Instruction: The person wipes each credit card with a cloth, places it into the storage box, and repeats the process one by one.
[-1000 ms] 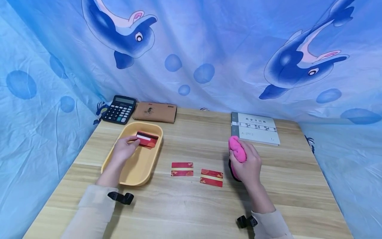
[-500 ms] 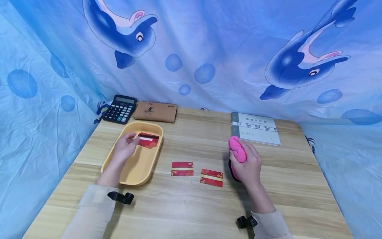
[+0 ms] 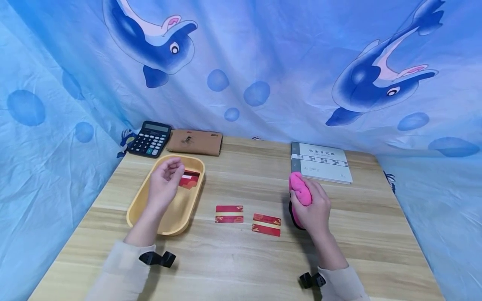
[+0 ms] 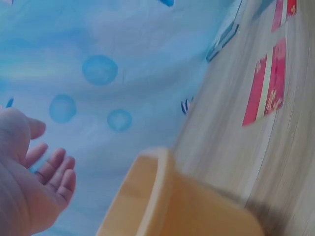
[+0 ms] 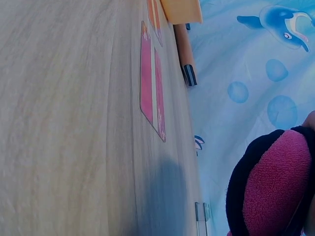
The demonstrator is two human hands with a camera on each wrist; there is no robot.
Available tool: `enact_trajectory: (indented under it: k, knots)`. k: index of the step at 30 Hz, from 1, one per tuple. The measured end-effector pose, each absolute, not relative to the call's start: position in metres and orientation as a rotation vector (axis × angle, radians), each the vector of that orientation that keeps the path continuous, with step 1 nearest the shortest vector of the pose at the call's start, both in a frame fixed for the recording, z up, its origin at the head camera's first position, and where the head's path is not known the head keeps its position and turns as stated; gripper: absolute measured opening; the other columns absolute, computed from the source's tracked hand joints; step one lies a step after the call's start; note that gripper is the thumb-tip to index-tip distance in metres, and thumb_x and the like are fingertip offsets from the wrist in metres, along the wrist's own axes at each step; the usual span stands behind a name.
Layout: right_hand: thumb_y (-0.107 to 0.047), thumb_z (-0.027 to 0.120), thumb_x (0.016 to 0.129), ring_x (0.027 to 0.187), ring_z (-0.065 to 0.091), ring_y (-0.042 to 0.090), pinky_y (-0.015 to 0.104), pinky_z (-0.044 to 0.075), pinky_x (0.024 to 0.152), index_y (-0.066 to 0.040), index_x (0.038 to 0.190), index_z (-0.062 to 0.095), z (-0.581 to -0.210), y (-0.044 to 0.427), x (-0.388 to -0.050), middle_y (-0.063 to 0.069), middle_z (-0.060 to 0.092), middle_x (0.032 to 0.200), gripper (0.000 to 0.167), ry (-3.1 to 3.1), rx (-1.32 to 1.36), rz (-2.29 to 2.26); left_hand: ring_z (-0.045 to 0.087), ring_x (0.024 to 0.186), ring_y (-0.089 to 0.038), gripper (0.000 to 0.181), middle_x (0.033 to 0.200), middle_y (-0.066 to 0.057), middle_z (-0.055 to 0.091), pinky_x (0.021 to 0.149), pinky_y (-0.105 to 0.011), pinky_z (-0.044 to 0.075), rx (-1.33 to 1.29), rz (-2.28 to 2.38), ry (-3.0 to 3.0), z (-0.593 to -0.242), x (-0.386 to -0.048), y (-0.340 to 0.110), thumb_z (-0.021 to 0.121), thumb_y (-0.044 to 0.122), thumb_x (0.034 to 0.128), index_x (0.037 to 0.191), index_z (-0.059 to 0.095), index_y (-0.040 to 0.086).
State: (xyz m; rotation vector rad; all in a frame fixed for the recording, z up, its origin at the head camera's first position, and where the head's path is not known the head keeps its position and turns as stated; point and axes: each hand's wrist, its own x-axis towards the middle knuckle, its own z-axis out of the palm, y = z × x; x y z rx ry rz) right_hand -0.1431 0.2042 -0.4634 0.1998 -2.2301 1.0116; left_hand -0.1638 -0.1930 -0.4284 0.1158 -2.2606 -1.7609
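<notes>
My left hand (image 3: 164, 184) hovers over the yellow plastic tray (image 3: 177, 217), its fingers loosely bent and holding nothing. Partly hidden behind that hand, a red card (image 3: 191, 180) with a dark stripe and a white strip lies in the tray; whether others lie beneath it I cannot tell. My right hand (image 3: 315, 209) grips a soft pink plush cloth item (image 3: 301, 191) with black edging, held just above the table; its padded end (image 5: 275, 187) fills the lower right of the right wrist view. Between the hands, two red bank-type cards lie flat, a left card (image 3: 229, 214) and a right card (image 3: 266, 225).
Behind the tray are a black calculator (image 3: 149, 139) and a brown wallet (image 3: 194, 142). A grey-white notebook (image 3: 321, 162) lies beyond my right hand. A blue dolphin-print curtain (image 3: 241, 54) hangs along the back and sides of the wooden table (image 3: 226, 267).
My left hand has let go of the red card in the tray, then lifted and shifted slightly right. The right hand keeps its hold on the pink plush item.
</notes>
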Motion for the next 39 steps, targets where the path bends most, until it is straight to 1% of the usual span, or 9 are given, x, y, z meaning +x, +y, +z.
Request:
enact_trajectory:
  k: [3, 8, 10, 14, 18, 20, 27, 35, 39]
  knots:
    - [-0.006, 0.083, 0.079, 0.102, 0.066, 0.029, 0.047, 0.058, 0.081, -0.006, 0.126, 0.07, -0.463, 0.205, -0.143, 0.013, 0.07, 0.117, 0.048, -2.233, 0.189, 1.02, 0.062, 0.1, -0.007, 0.03, 0.118, -0.021, 0.065, 0.088, -0.015, 0.051, -0.032, -1.755, -2.22, -0.424, -0.157, -0.182, 0.065, 0.009, 0.0991, 0.126, 0.061, -0.004]
    - [-0.006, 0.083, 0.08, 0.103, 0.066, 0.028, 0.029, 0.053, 0.083, -0.007, 0.126, 0.071, -0.463, 0.206, -0.142, 0.011, 0.07, 0.118, 0.048, -2.227, 0.18, 1.027, 0.064, 0.103, -0.014, 0.026, 0.115, -0.014, 0.068, 0.09, -0.021, 0.054, -0.296, -1.81, -2.327, -0.416, -0.145, -0.161, 0.067, 0.011, 0.0986, 0.122, 0.066, 0.0]
    - [-0.007, 0.083, 0.08, 0.103, 0.066, 0.027, 0.027, 0.053, 0.083, -0.007, 0.126, 0.07, -0.462, 0.206, -0.143, 0.011, 0.07, 0.118, 0.048, -2.227, 0.182, 1.029, 0.064, 0.109, -0.021, 0.027, 0.116, -0.011, 0.068, 0.093, -0.023, 0.053, -0.374, -1.876, -2.386, -0.415, -0.141, -0.153, 0.067, 0.014, 0.0989, 0.123, 0.066, 0.003]
    - [-0.007, 0.083, 0.08, 0.102, 0.066, 0.028, 0.038, 0.057, 0.083, -0.007, 0.127, 0.07, -0.461, 0.205, -0.143, 0.011, 0.07, 0.118, 0.048, -2.231, 0.188, 1.03, 0.063, 0.114, -0.028, 0.03, 0.12, -0.009, 0.067, 0.097, -0.026, 0.053, -0.459, -2.009, -2.458, -0.422, -0.134, -0.139, 0.068, 0.018, 0.099, 0.126, 0.064, 0.005]
    - [-0.008, 0.082, 0.081, 0.102, 0.067, 0.027, 0.046, 0.058, 0.081, -0.007, 0.127, 0.07, -0.461, 0.205, -0.142, 0.011, 0.07, 0.117, 0.048, -2.239, 0.189, 1.027, 0.064, 0.111, -0.025, 0.031, 0.12, -0.007, 0.067, 0.097, -0.031, 0.054, -0.461, -1.996, -2.551, -0.433, -0.131, -0.131, 0.069, 0.019, 0.0978, 0.126, 0.064, 0.007]
    - [-0.008, 0.082, 0.081, 0.102, 0.067, 0.027, 0.042, 0.058, 0.081, -0.008, 0.127, 0.07, -0.461, 0.205, -0.142, 0.011, 0.07, 0.117, 0.048, -2.241, 0.188, 1.024, 0.063, 0.112, -0.026, 0.032, 0.122, -0.007, 0.066, 0.099, -0.036, 0.054, -0.446, -1.967, -2.605, -0.439, -0.13, -0.13, 0.07, 0.018, 0.0973, 0.127, 0.064, 0.008]
    - [-0.007, 0.083, 0.08, 0.101, 0.067, 0.026, 0.013, 0.046, 0.084, -0.009, 0.127, 0.071, -0.462, 0.205, -0.142, 0.01, 0.07, 0.117, 0.048, -2.218, 0.203, 1.033, 0.063, 0.116, -0.035, 0.042, 0.13, -0.018, 0.063, 0.102, -0.052, 0.051, -0.41, -1.936, -2.651, -0.465, -0.127, -0.122, 0.075, 0.012, 0.0927, 0.131, 0.061, 0.003]
    - [-0.006, 0.083, 0.079, 0.1, 0.067, 0.027, 0.007, 0.043, 0.085, -0.008, 0.127, 0.071, -0.462, 0.205, -0.142, 0.011, 0.071, 0.116, 0.049, -2.209, 0.225, 1.019, 0.057, 0.12, -0.021, 0.055, 0.125, -0.001, 0.063, 0.108, -0.047, 0.045, -0.338, -1.572, -2.756, -0.502, -0.122, -0.122, 0.089, 0.013, 0.0779, 0.128, 0.067, 0.009]
    - [-0.006, 0.084, 0.078, 0.1, 0.067, 0.028, 0.006, 0.043, 0.086, -0.008, 0.126, 0.071, -0.463, 0.206, -0.142, 0.011, 0.071, 0.116, 0.05, -2.202, 0.236, 1.022, 0.056, 0.12, -0.022, 0.058, 0.124, -0.003, 0.063, 0.11, -0.046, 0.043, -0.375, -1.5, -2.757, -0.511, -0.124, -0.125, 0.093, 0.009, 0.0718, 0.124, 0.068, 0.008]
